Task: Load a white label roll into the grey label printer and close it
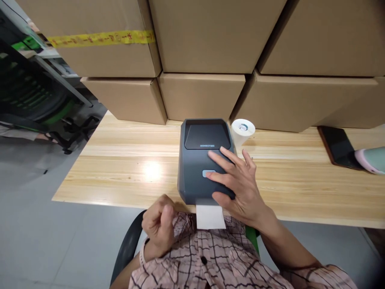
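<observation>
A dark grey label printer [194, 164] stands at the front edge of the wooden table. My right hand [239, 182] lies over its right side with the fingers spread, and one fingertip touches the light blue button [207, 173]. From the printer's front a blank white label strip [210, 216] hangs past the table edge. Left of the strip, my left hand [159, 220] is curled into a fist near the table edge; whether anything is inside it is hidden. Behind the printer, to the right, stands a white label roll [241, 131].
Stacked cardboard boxes [204, 96] line the back of the wooden table [120, 160]. At the right lie a dark phone [339, 146] and a green and pink cup [373, 159]. A black office chair [27, 88] is on the floor at the left.
</observation>
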A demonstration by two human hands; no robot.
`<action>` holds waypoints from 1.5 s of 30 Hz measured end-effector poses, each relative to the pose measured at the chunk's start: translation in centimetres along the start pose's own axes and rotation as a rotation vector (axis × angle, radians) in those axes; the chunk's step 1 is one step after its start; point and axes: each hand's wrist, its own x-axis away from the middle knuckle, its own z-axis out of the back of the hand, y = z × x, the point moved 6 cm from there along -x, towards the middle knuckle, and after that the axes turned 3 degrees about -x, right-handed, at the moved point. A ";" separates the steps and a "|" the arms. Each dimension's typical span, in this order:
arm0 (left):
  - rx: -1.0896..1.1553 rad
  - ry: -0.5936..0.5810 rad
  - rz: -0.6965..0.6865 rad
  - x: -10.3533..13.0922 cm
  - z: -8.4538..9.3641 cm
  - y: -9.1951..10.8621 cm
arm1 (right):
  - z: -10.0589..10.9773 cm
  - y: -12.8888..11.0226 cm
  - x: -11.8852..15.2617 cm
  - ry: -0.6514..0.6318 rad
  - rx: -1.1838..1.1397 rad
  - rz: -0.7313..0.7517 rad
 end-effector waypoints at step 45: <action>0.157 -0.688 0.328 -13.8 -7.1 -6.1 | -6.4 5.7 -11.4 -1.143 0.285 0.116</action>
